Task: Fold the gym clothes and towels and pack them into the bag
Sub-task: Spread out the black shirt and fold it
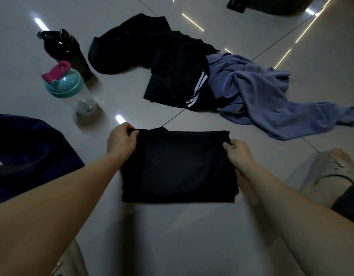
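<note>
Two bare forearms reach forward from the near edge, one on each side of a single black garment (179,166) that lies on the tiled floor (192,236), folded into a flat rectangle. The left hand (121,139) is at the garment's far left corner, fingers curled over the edge and pinching the cloth. The right hand (239,154) pinches the right edge just short of the far right corner, thumb on top and knuckles bent. Neither hand is spread. Right of the garment, near the frame's edge, one foot (331,168) rests on the floor. Left of the garment sits one dark navy bag (32,152), cut off by the frame (what it holds cannot be made out in the dim light). Beyond the garment's left corner stand two bottles: a clear shaker (68,86) with a teal lid and pink cap, and just behind it a black bottle (66,50). Straight beyond the garment lies a loose black heap, in which black shorts (178,80) with white side stripes can be told from a second black piece (128,46) farther off; whether the heap holds more cannot be told. One blue towel (261,96) sprawls crumpled beyond the garment's right corner, touching the shorts. Farthest off, past the towel, one dark object (271,5) is cut by the top edge.
</note>
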`<state>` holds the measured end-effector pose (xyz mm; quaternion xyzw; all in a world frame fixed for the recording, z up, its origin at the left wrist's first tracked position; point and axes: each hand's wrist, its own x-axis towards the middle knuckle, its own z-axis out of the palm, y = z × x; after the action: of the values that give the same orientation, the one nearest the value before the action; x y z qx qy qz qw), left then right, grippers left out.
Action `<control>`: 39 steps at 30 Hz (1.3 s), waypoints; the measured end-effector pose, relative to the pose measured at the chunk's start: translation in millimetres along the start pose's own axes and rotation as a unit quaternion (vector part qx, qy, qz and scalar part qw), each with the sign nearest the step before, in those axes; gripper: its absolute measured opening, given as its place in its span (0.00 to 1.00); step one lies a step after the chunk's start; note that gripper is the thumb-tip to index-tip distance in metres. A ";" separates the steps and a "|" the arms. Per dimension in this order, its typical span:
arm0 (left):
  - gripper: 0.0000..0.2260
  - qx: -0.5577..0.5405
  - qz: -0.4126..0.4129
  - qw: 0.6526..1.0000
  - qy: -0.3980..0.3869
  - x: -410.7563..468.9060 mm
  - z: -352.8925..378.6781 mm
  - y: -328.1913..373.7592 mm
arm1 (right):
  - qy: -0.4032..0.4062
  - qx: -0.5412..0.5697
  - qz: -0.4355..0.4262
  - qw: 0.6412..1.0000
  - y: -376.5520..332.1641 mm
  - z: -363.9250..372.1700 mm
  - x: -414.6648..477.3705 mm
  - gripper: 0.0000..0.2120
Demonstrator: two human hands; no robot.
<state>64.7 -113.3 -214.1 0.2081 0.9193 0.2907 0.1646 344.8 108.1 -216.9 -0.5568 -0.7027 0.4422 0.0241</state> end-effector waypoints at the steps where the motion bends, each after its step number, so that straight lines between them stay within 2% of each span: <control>1: 0.07 0.002 -0.002 1.000 0.002 0.6 -0.1 -0.6 | 0.017 -0.072 -0.027 0.997 -1.5 -1.2 -2.7 0.13; 3: 0.08 0.008 -0.010 1.000 0.004 1.8 0.9 -1.6 | 0.064 -0.192 -0.058 0.978 -3.0 -2.3 -7.0 0.16; 6: 0.09 0.015 -0.012 1.000 0.015 1.5 2.3 2.1 | 0.129 -0.248 -0.058 0.958 -4.3 -4.8 -10.2 0.16; 8: 0.14 0.054 0.028 0.997 0.050 -2.3 3.7 5.6 | 0.172 -0.252 -0.094 0.948 -5.8 -4.4 -11.0 0.11; 10: 0.20 0.113 0.109 0.986 0.063 -13.6 8.8 7.6 | 0.199 -0.286 -0.176 0.921 -7.3 1.7 -13.0 0.13; 13: 0.25 0.178 0.246 0.953 0.012 -42.2 24.1 7.8 | 0.146 -0.357 -0.309 0.869 -7.4 23.0 -19.0 0.24; 16: 0.31 0.246 0.300 0.920 -0.055 -56.7 41.2 1.2 | 0.051 -0.426 -0.374 0.822 -6.8 40.2 -22.9 0.29; 19: 0.36 0.296 0.264 0.914 -0.084 -51.9 46.1 -13.1 | 0.013 -0.466 -0.317 0.826 3.6 38.0 -16.3 0.36; 24: 0.38 0.289 0.222 0.927 -0.084 -46.8 47.1 -17.3 | 0.025 -0.440 -0.222 0.869 20.9 31.6 -6.8 0.41; 28: 0.39 0.287 0.207 0.932 -0.084 -45.3 49.8 -11.0 | 0.029 -0.438 -0.209 0.874 18.6 34.9 -3.8 0.42; 33: 0.41 0.297 0.194 0.928 -0.113 -27.0 37.1 -2.7 | -0.025 -0.446 -0.179 0.876 -1.1 23.7 -2.7 0.43; 37: 0.36 0.290 0.193 0.932 -0.096 -22.6 16.6 5.9 | -0.029 -0.466 -0.221 0.856 -34.3 13.6 -7.3 0.40; 39: 0.33 0.288 0.183 0.935 -0.095 -23.8 9.1 7.5 | -0.063 -0.471 -0.230 0.849 -42.7 11.7 -11.7 0.39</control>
<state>91.2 -114.8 -212.4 0.4379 0.8897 0.0178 0.1280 310.6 92.2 -190.9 -0.2946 -0.9347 0.0747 -0.1843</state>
